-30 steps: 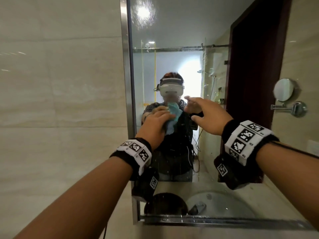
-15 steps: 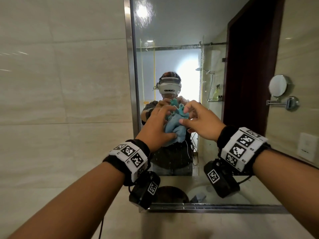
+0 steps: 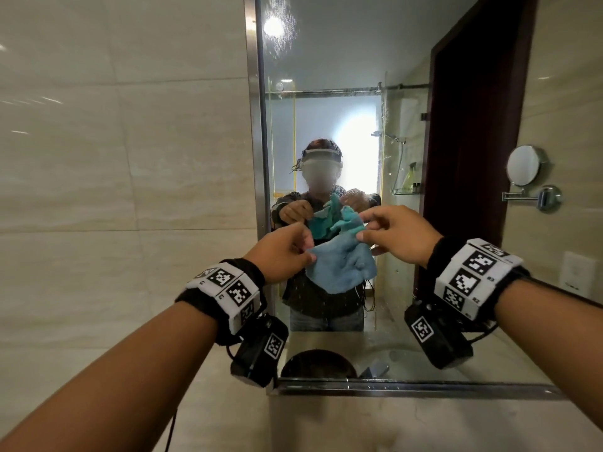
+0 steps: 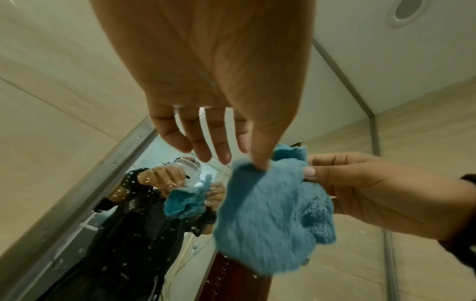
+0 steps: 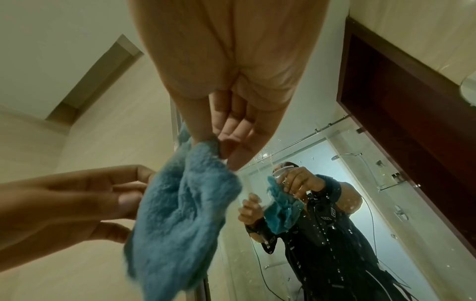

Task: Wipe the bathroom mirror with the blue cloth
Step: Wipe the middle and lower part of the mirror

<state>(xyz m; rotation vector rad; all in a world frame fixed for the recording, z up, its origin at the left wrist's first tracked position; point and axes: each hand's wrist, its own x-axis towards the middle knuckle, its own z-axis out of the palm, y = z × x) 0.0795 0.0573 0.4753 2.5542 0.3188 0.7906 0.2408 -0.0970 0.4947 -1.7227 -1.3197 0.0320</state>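
Observation:
The blue cloth (image 3: 339, 265) hangs in the air in front of the bathroom mirror (image 3: 342, 76), clear of the glass. My left hand (image 3: 284, 252) pinches its left top corner between thumb and forefinger. My right hand (image 3: 391, 236) pinches the right top corner. The left wrist view shows the fluffy cloth (image 4: 273, 215) stretched between my left hand (image 4: 257, 163) and right hand (image 4: 335, 179). From the right wrist, the cloth (image 5: 177, 213) droops below my right hand (image 5: 219, 150), with my left hand (image 5: 108, 201) at its side. Water droplets speckle the mirror (image 5: 322, 224).
A steel frame (image 3: 254, 125) edges the mirror against the beige tiled wall (image 3: 114, 158). A round shaving mirror on an arm (image 3: 525, 171) and a wall socket (image 3: 576, 272) are on the right wall. A stone ledge (image 3: 391, 425) runs below the mirror.
The cloth, bunched in my left hand near the glass, has been drawn back from the mirror. My right hand took hold of it, and both hands have pulled it open between them.

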